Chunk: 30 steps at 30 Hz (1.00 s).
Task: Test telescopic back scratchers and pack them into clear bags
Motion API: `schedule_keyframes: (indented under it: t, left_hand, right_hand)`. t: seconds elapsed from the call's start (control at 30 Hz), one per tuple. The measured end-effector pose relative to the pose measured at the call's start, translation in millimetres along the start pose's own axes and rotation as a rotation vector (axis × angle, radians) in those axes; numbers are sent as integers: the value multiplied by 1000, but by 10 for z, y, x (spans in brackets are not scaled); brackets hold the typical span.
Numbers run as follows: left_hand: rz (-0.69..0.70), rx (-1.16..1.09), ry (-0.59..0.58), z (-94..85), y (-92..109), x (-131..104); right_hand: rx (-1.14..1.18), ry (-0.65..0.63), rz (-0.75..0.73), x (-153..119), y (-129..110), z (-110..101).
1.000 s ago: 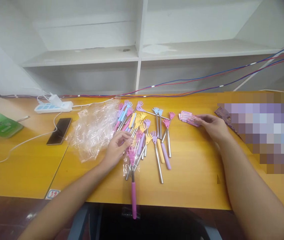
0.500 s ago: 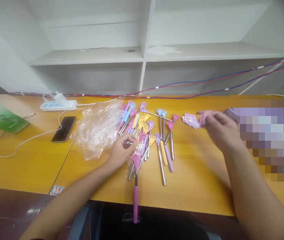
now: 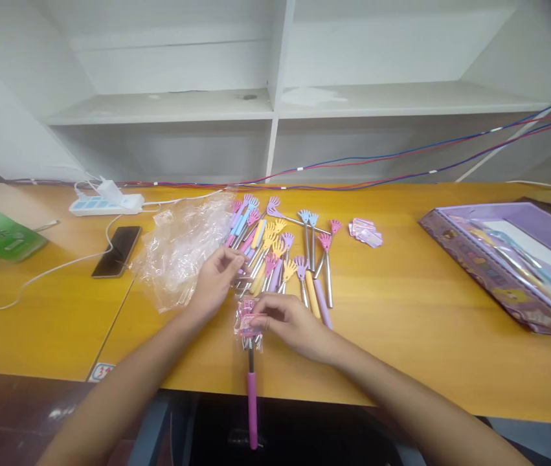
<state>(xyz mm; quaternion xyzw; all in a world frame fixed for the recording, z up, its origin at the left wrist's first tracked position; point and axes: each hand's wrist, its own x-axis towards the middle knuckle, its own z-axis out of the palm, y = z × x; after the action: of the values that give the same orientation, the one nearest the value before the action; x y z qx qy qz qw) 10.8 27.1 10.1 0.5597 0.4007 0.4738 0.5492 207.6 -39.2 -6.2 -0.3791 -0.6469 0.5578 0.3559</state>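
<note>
A back scratcher with a pink handle (image 3: 252, 411) lies in a clear plastic sleeve (image 3: 241, 304), its end reaching past the table's front edge. My left hand (image 3: 219, 275) is closed in a pinch at the sleeve's upper end. Held between the fingertips of my right hand (image 3: 292, 320) is a small pink card (image 3: 252, 324), over the scratcher's pink head. Whether the card is inside the sleeve or on top of it, I cannot tell. Behind both hands lie several loose back scratchers (image 3: 275, 243) with pink, yellow, blue and purple hand-shaped heads.
Several pink cards (image 3: 365, 232) lie in a small pile right of the scratchers. A purple box (image 3: 493, 272) at the right holds bagged scratchers. At the left are crumpled clear bags (image 3: 182, 249), a phone (image 3: 116, 251), a power strip (image 3: 106, 204) and a green package (image 3: 0, 232).
My right hand has come from the card pile to the sleeved scratcher, bringing a pink card. My left hand stays at the sleeve's upper end. The view has shifted slightly.
</note>
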Motion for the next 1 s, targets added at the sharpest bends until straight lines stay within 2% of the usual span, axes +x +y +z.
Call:
schedule_keyframes:
  t: [0.07, 0.17, 0.27, 0.37, 0.57, 0.7, 0.87, 1.0]
  left_hand:
    - [39, 56, -100, -67, 101, 28]
    - [195, 369, -325, -152, 267, 31]
    - [315, 639, -437, -208, 343, 24]
    - [308, 707, -471, -236, 314, 32]
    - [328, 705, -494, -277, 228, 60]
    - [317, 741, -563, -284, 209, 81]
    - [210, 702, -625, -240, 250, 67]
    - [183, 647, -661, -209, 322, 36]
  right_hand:
    - [0, -12, -3, -33, 3, 6]
    - [17, 6, 10, -61, 11, -14]
    - [7, 9, 10, -81, 21, -56]
    - [-17, 4, 2, -101, 13, -94]
    - [-46, -42, -16, -124, -51, -146]
    - [-79, -89, -66, -146, -87, -174]
    - [-164, -164, -100, -192, -80, -187]
    - [-203, -204, -140, -219, -88, -185]
